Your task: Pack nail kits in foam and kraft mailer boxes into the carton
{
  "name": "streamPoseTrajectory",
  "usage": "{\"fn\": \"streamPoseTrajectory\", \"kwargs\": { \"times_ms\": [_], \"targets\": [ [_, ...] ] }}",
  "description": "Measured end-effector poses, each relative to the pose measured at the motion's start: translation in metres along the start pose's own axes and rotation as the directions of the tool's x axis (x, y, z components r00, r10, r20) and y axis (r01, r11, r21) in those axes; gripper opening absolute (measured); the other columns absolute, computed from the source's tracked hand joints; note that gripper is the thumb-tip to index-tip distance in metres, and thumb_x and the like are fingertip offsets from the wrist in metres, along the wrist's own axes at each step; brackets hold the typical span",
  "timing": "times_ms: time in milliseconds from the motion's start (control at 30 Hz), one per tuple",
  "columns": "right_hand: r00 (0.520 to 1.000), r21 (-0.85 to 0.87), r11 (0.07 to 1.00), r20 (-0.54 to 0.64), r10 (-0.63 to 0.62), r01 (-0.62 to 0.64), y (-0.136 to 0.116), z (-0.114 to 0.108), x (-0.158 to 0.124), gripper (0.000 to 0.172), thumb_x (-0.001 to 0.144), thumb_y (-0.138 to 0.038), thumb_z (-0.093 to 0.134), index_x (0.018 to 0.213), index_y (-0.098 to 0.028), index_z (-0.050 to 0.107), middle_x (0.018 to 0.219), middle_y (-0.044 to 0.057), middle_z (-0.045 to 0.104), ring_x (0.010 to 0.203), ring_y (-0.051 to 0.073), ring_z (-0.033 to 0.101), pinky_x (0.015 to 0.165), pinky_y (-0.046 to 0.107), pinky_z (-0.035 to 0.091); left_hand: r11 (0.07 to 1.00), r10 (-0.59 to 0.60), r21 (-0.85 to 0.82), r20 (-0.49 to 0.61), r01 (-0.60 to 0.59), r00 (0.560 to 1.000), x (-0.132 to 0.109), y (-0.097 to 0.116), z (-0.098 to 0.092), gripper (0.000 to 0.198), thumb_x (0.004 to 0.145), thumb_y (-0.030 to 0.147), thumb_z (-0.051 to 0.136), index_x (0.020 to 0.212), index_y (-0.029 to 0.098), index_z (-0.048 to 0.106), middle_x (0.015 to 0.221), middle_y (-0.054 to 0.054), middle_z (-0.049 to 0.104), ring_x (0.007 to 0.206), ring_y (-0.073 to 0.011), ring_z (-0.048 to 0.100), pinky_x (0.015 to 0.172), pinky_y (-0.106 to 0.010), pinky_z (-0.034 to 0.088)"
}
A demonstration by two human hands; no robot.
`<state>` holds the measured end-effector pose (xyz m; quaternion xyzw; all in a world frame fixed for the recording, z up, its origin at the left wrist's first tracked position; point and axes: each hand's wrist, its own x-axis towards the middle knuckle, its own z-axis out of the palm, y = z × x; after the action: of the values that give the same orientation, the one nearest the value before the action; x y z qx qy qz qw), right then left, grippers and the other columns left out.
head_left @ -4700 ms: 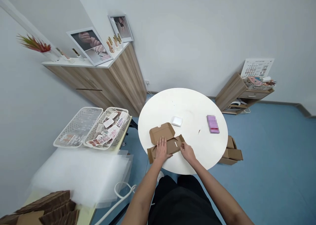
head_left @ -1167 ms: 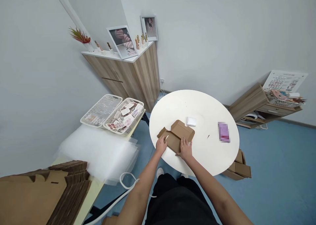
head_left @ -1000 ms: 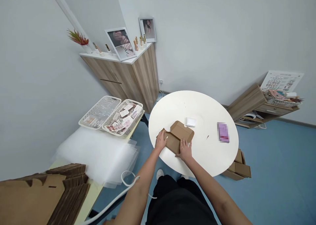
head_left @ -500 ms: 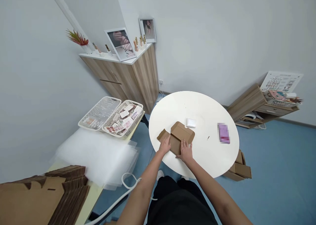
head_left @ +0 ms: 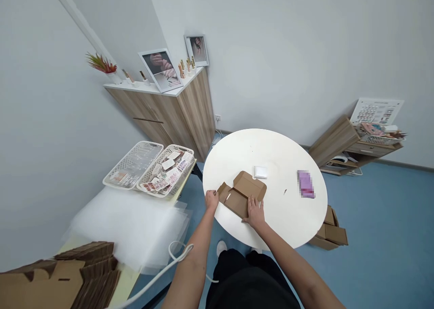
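Note:
A brown cardboard box blank (head_left: 239,202), partly folded, lies near the front left edge of the round white table (head_left: 281,150). My left hand (head_left: 212,200) is closed at the blank's left end, its fingertips at the edge of the flap. My right hand (head_left: 255,210) lies with fingers spread on the right part of the cardboard. Behind the blank rests a small white packet (head_left: 260,172). A purple item (head_left: 306,183), blurred into squares, is at the table's right side.
On the left side table are two white baskets (head_left: 183,182) of small packs, clear plastic sheets (head_left: 129,227) and stacked cardboard (head_left: 68,282). A white cable (head_left: 156,279) crosses near my left arm. Open boxes (head_left: 328,234) stand on the floor at right.
My left hand has moved left from the middle of the cardboard to its outer end, uncovering a slot. My right hand stays on the cardboard. The camera view has shifted slightly.

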<state>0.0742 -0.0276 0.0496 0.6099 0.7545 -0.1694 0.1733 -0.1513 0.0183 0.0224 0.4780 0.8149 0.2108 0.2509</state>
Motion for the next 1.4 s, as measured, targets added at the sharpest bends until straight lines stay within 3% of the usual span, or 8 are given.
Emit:
{"fn": "streamPoseTrajectory", "kwargs": {
  "times_ms": [167,433,700,800,967,1100,1400],
  "targets": [
    [1.0,0.009,1.0,-0.013,-0.001,0.001,0.0,0.001,0.0,0.11,0.069,-0.054,0.075,0.154,-0.013,0.017,0.16,0.02,0.015,0.146,0.037,0.015,0.116,0.057,0.003,0.999,0.051,-0.021,0.067,-0.049,0.996,-0.002,0.003,-0.005,0.019,0.086,0.023,0.05,0.08,0.019,0.068,0.089,-0.008,0.072,0.09,-0.0222,0.066,0.078,-0.031,0.047],
    [0.999,0.039,0.999,-0.043,-0.01,0.012,0.001,0.001,-0.001,0.111,0.067,-0.054,0.076,0.153,-0.012,0.021,0.158,0.022,0.019,0.144,0.038,0.019,0.116,0.057,0.004,0.979,0.202,-0.049,0.166,-0.197,0.965,-0.027,0.019,-0.015,0.02,0.092,0.026,0.045,0.084,0.022,0.062,0.075,0.002,0.067,0.072,-0.015,0.062,0.064,-0.023,0.04],
    [0.999,0.07,0.997,-0.047,-0.007,0.01,0.0,0.002,0.001,0.115,0.064,-0.049,0.08,0.153,-0.011,0.018,0.158,0.022,0.019,0.144,0.04,0.018,0.116,0.058,-0.001,0.953,0.297,0.005,0.201,-0.304,0.933,-0.059,0.033,-0.004,0.009,0.09,0.027,0.055,0.093,0.022,0.062,0.096,-0.004,0.069,0.091,-0.0189,0.063,0.077,-0.027,0.042],
    [0.999,0.085,0.996,-0.049,-0.011,0.015,0.0,0.0,0.001,0.116,0.063,-0.048,0.08,0.153,-0.009,0.018,0.157,0.023,0.021,0.144,0.039,0.019,0.116,0.058,-0.002,0.939,0.305,0.098,0.199,-0.328,0.931,-0.057,0.037,-0.001,0.013,0.089,0.03,0.056,0.098,0.02,0.059,0.099,-0.005,0.067,0.095,-0.0194,0.062,0.079,-0.028,0.042],
    [0.998,0.126,0.992,-0.05,-0.023,0.029,-0.001,0.0,0.004,0.121,0.059,-0.048,0.082,0.154,-0.01,0.017,0.157,0.025,0.021,0.144,0.042,0.019,0.116,0.059,-0.003,0.911,0.196,0.303,0.282,-0.281,0.939,-0.04,0.049,0.002,0.019,0.087,0.025,0.058,0.105,0.019,0.055,0.1,-0.006,0.066,0.099,-0.0202,0.061,0.077,-0.028,0.042],
    [0.998,0.123,0.992,-0.054,-0.023,0.03,-0.001,0.002,0.007,0.122,0.058,-0.045,0.084,0.153,-0.009,0.018,0.157,0.025,0.021,0.144,0.042,0.019,0.116,0.06,-0.002,0.879,0.188,0.369,0.317,-0.303,0.93,-0.036,0.052,0.004,0.009,0.086,0.017,0.055,0.095,0.018,0.057,0.105,-0.01,0.065,0.102,-0.0233,0.06,0.076,-0.03,0.041],
    [0.996,0.097,0.992,-0.001,-0.086,0.085,0.007,0.006,0.015,0.124,0.058,-0.047,0.084,0.154,-0.011,0.014,0.159,0.022,0.014,0.146,0.038,0.013,0.117,0.059,0.002,0.845,0.203,0.421,0.316,-0.329,0.927,-0.047,0.038,0.006,0.019,0.087,0.012,0.046,0.101,0.021,0.056,0.105,-0.007,0.064,0.102,-0.0214,0.059,0.077,-0.029,0.042]
  ]
}}
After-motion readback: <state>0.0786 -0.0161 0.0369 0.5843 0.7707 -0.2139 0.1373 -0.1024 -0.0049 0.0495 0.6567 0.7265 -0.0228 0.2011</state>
